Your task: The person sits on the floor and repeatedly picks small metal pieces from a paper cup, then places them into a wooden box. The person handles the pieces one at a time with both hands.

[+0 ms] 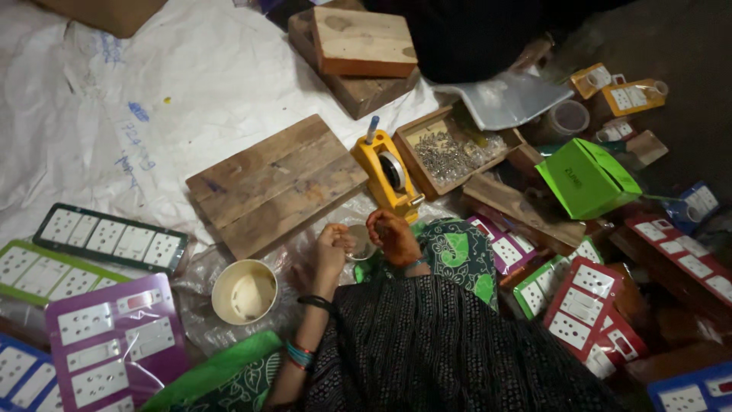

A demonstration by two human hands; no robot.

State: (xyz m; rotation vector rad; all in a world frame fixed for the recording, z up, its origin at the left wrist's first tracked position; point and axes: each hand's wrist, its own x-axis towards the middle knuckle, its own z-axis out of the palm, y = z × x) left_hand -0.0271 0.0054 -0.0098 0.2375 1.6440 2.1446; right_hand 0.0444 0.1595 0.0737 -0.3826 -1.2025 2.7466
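My left hand (332, 247) and my right hand (392, 235) meet low in the middle, just above my lap. Between them is a small pale round object (358, 241); the fingers of both hands close on its edges. What it is exactly I cannot tell. A yellow tape dispenser (385, 174) stands right behind my right hand. A flat wooden board (271, 183) lies just beyond my left hand. Bangles ring my left forearm.
A cream cup (244, 291) sits left of my left arm. A wooden tray of small metal screws (450, 152) lies behind the dispenser. Packaged switch plates (110, 238) lie at the left, more (583, 301) at the right. A green box (587, 179) and wooden blocks (358, 44) are farther back.
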